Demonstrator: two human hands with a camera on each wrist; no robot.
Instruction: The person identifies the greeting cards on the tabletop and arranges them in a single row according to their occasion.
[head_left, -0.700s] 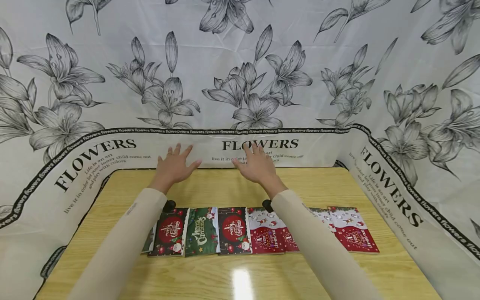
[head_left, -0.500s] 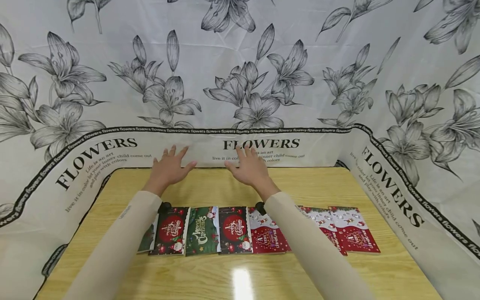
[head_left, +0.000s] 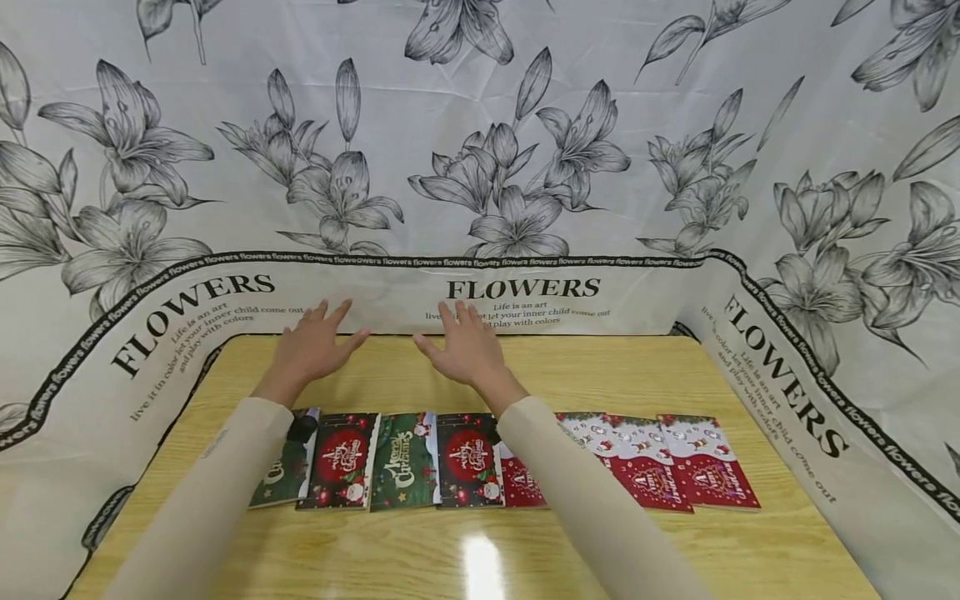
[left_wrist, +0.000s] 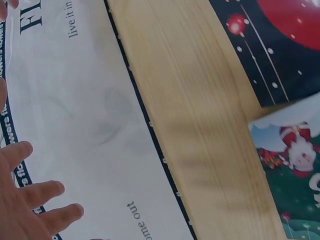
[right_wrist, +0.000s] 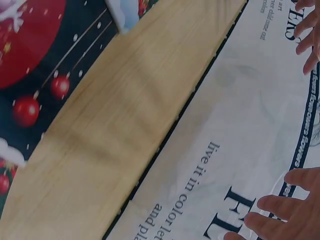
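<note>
My left hand hovers over the far part of the table, fingers spread and nothing in its hold. To its right, my right hand is held the same way, palm down. In the left wrist view, spread fingers show at the lower left edge. Beneath the forearms lies a row of several Christmas-print booklets: a green one at the left end, a dark one with a red circle, another green one, a second dark one, then red-and-white ones. My right sleeve partly covers some red-and-white booklets.
The booklets lie on a light wooden table. A white cloth printed with lilies and "FLOWERS" lettering rises behind the table and along both sides. Light glares off the tabletop near the front.
Both hands have moved left and slightly nearer the front, still spread. More of the leftmost green booklet now shows, while the right sleeve covers different booklets. The row stays where it was.
</note>
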